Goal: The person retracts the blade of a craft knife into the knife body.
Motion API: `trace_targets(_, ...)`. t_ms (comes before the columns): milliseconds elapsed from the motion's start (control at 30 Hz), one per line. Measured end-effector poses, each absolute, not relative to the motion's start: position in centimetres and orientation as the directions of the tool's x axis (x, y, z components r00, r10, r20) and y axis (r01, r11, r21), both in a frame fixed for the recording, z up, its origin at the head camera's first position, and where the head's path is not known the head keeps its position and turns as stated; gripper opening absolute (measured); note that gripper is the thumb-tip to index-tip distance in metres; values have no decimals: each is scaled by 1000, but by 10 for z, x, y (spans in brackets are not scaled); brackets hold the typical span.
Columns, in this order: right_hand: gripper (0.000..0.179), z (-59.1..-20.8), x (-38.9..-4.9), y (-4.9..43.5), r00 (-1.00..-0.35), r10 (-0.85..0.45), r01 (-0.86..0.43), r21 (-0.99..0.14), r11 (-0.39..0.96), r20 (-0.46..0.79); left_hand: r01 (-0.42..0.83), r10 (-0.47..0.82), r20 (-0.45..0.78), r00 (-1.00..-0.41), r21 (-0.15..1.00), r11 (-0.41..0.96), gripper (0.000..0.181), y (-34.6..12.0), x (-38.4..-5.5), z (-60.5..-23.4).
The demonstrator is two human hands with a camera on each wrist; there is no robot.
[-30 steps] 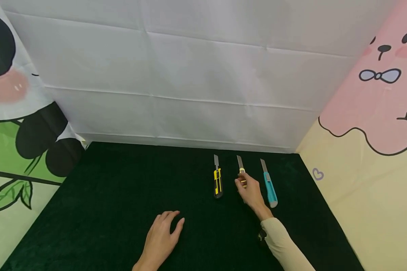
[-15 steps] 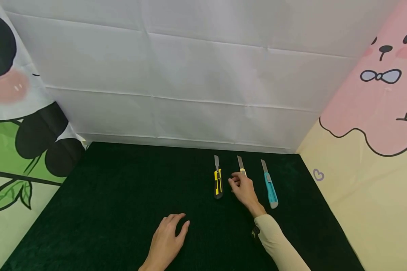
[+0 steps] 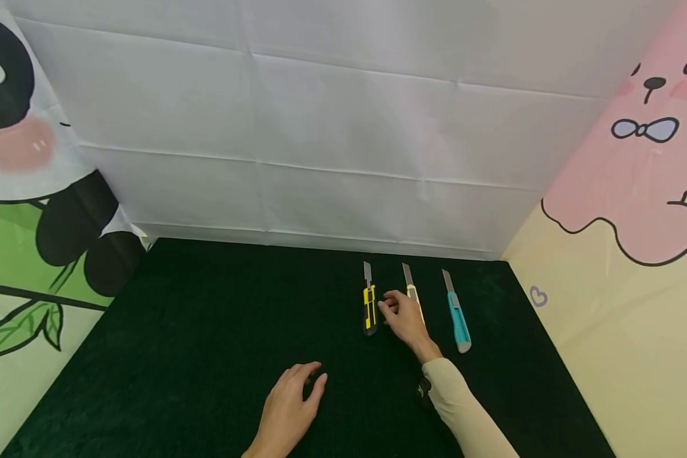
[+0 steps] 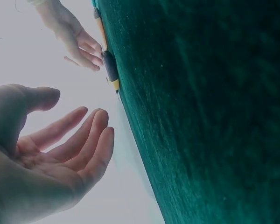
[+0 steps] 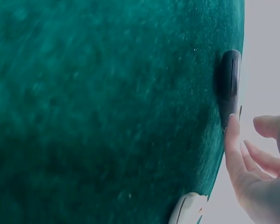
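Observation:
Three utility knives lie in a row on the dark green cloth, blades out and pointing to the far edge. The leftmost one [image 3: 369, 312] is black and yellow, the middle one [image 3: 413, 292] pale yellow, the right one [image 3: 459, 321] teal with a grey end. My right hand [image 3: 406, 321] hovers between the first two, fingers loosely bent and holding nothing. It partly covers the pale knife. In the right wrist view a fingertip overlaps the dark handle [image 5: 229, 79]; I cannot tell if they touch. My left hand [image 3: 291, 401], fingers relaxed, holds nothing over the near cloth.
A white hanging sheet [image 3: 332, 140] closes off the back of the table. Printed cloths stand at the sides, a panda [image 3: 17, 146] on the left and a pink bear [image 3: 635, 178] on the right. Green cloth [image 3: 217, 305] stretches left of the knives.
My right hand has moved left from the pale yellow knife toward the black and yellow one, uncovering more of the pale one. My left hand has shifted slightly right. The knives stay in place.

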State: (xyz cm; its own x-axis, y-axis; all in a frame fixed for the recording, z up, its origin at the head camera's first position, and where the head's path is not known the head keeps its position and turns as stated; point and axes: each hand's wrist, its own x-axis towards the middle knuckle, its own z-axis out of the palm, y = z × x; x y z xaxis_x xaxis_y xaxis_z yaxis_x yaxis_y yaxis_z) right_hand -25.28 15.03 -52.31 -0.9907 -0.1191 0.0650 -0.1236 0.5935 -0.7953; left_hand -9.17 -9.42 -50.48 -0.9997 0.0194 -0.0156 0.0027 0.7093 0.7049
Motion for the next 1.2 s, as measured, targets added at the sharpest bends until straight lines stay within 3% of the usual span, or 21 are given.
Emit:
trace_targets(367, 29, -528, -258, 142, -990, -115, -139, -743, 655, 84, 16, 47, -21, -999, 742, 670, 27, -89, -91, -507)
trace_targets(1200, 38, -525, -262, 126, -995, -55, 32, -762, 647, -88, 18, 81, -45, -996, 761, 648, 23, -81, -89, -510)
